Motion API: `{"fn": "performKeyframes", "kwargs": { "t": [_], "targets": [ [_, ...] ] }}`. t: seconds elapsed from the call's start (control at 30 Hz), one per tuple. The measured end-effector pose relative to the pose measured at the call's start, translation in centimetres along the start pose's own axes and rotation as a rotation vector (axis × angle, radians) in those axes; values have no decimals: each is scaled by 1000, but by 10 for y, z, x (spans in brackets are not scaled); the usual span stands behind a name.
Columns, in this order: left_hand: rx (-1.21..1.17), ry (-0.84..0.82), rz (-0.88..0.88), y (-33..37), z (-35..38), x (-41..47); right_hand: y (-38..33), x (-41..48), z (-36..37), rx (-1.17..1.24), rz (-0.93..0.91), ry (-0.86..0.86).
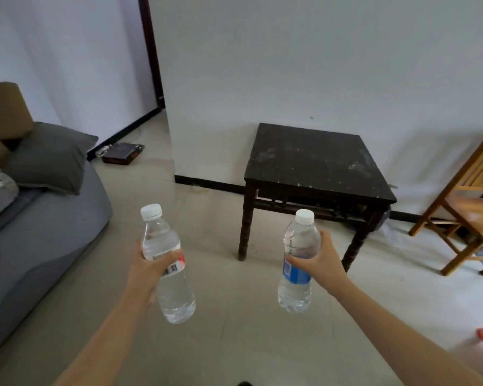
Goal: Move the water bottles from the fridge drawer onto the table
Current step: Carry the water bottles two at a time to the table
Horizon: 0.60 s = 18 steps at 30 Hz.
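Two bare arms reach up from the bottom of the frame, each carrying a clear plastic water bottle with a white cap. The left hand (148,267), left of centre, has its fingers curled round the middle of the red-labelled bottle (166,264), which shows a barcode and leans with its cap toward the upper left and its base toward the lower right. The right hand (322,257), right of centre, grips the blue-labelled bottle (299,263) just above its label, thumb across the near side; this bottle stands close to upright. Both bottles are in the air above the pale tiled floor (234,330), apart from each other. Beyond them, in the middle right of the frame, stands a dark square table (313,160) against the white wall (290,65), its top scuffed with pale marks; the blue-labelled bottle's cap overlaps the table's front rail in the view. A wooden chair (469,201) sits at the right edge. At the left edge lies a grey bed (39,232) with a grey pillow (50,157), and a brown cardboard box (6,110) behind it. A small dark device (122,154) lies on the floor by the wall at upper left.
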<state>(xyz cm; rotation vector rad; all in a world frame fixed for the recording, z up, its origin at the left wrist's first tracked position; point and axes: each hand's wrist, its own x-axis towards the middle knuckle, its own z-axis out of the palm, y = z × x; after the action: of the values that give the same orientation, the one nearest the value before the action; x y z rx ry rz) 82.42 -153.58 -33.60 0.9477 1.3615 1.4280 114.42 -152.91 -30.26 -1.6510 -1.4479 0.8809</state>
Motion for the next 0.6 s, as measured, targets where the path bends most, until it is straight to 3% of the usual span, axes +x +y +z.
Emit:
{"fn": "performKeyframes", "kwargs": {
  "t": [0.2, 0.6],
  "targets": [
    [39, 39, 28, 6, -9, 93, -23, 98, 34, -121, -50, -78],
    [103, 93, 65, 36, -29, 274, -79, 274, 124, 5, -110, -92]
  ]
}}
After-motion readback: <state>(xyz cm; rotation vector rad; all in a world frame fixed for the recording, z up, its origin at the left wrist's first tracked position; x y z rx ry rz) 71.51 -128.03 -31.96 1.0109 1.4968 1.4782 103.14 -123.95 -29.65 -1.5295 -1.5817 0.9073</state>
